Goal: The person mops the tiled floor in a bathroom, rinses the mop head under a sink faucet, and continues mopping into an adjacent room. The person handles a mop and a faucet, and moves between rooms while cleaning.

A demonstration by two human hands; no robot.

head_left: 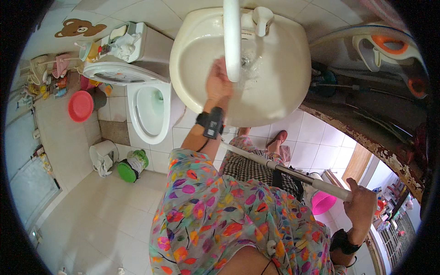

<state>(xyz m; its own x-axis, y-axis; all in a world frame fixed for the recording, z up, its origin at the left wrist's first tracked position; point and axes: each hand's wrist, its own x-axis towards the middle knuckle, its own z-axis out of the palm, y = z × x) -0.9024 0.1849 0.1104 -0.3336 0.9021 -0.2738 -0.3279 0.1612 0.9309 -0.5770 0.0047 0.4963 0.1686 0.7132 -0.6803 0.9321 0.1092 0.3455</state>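
My left hand is inside the cream washbasin, beside and partly behind the white tap spout. Motion smears its fingers, so whether they are apart or closed does not show. Water splashes around the drain just right of it. Low on the right, my right hand is closed around the pale grip of a long white and silver pole. From there the pole slants up and left across my front toward my left forearm. What is on its far end is hidden.
Left of the basin stands a white toilet with its lid up. A red basin, a white bucket and a green-lidded tub sit farther left. At right are a worn dark ledge and a pink basin.
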